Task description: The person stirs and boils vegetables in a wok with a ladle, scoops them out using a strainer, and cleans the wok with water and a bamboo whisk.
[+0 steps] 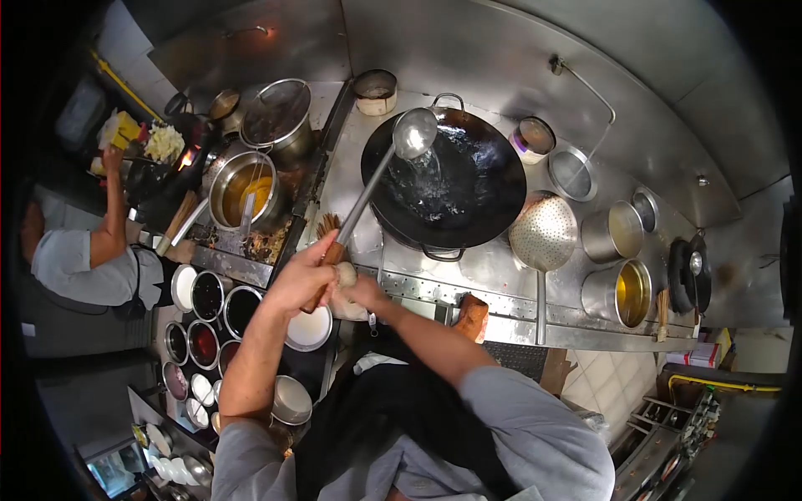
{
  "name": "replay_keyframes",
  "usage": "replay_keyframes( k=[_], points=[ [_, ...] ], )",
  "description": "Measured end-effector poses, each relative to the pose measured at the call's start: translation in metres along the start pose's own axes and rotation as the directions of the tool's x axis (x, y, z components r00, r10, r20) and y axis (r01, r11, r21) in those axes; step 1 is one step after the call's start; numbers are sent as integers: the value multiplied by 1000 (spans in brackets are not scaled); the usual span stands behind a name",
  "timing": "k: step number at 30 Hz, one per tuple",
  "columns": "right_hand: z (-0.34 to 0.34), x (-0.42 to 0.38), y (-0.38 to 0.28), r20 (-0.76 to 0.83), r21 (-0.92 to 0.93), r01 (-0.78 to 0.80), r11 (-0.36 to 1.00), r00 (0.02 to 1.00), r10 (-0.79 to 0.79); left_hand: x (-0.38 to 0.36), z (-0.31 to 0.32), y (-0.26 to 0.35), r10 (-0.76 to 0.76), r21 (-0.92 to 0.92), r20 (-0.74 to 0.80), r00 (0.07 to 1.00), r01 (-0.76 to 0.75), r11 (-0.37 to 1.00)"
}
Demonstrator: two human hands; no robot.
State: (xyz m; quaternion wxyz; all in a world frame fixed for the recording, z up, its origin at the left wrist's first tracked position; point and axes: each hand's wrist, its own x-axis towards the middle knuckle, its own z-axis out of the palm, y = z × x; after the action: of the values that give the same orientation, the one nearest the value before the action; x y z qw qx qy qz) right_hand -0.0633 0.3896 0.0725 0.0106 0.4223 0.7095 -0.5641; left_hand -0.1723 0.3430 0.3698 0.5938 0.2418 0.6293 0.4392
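Note:
My left hand (302, 277) is closed round the wooden handle of a long metal ladle (368, 194). Over the far left part of a black wok (493, 200), the ladle's bowl is tilted, and clear liquid falls from it into the wok. Clear liquid moves inside the wok. My right hand (362, 292) is beside the left, near the handle's lower end, its fingers curled against a small pale, rounded thing (345, 274) that I cannot make out. Part of that hand is hidden. Behind the ladle handle show the bristles of a brush (327, 224).
A perforated skimmer (543, 230) lies right of the wok, near metal pots (612, 233). Left are a pot of yellow liquid (215, 196) and several seasoning containers (206, 294). A co-worker (92, 259) stands by a lit burner at far left. A faucet (614, 113) hangs from the back wall.

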Motion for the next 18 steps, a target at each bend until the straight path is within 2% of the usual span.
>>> replay_keyframes(
  k=[1,2,4,5,6,8,10,11,12,13,14,16,18],
  points=[
    [-40,-15,5,204,385,-156,910,976,81,7,-10,1,13,78,-11,1000,-12,997],
    [-84,-39,7,407,669,-349,656,911,70,15,-14,3,28,155,-20,999,-24,988],
    [-162,-107,21,528,696,-430,574,849,-5,27,-18,23,67,385,-25,997,-52,922],
    [-200,-167,-5,434,800,-324,504,894,-114,37,-19,25,93,502,-34,995,-63,862],
    [-225,-202,2,417,848,-317,425,894,-165,49,-19,23,122,608,-42,992,-71,790],
    [-268,-269,-19,333,885,-231,403,921,-204,78,-14,-12,187,555,-6,982,-152,818],
    [-301,-288,-16,220,895,-97,435,945,-241,78,16,-29,-69,451,36,997,45,891],
    [-317,-281,-2,13,768,61,638,994,-112,73,31,-42,-134,316,99,986,97,944],
    [-332,-265,6,-225,564,159,810,974,-35,71,44,-64,-203,125,189,961,181,975],
    [-343,-242,-10,-442,176,192,966,892,-96,57,64,-71,-192,-213,227,955,242,947],
    [-354,-214,-34,-595,-235,109,966,770,-231,43,78,-69,-217,-428,283,934,325,843],
    [-364,-175,-82,-542,-538,-208,817,827,-146,35,88,-81,-120,-707,506,854,491,509],
    [-392,-100,-14,-265,-636,15,771,935,-236,24,93,-70,-67,-737,525,849,492,463]
  ],
)
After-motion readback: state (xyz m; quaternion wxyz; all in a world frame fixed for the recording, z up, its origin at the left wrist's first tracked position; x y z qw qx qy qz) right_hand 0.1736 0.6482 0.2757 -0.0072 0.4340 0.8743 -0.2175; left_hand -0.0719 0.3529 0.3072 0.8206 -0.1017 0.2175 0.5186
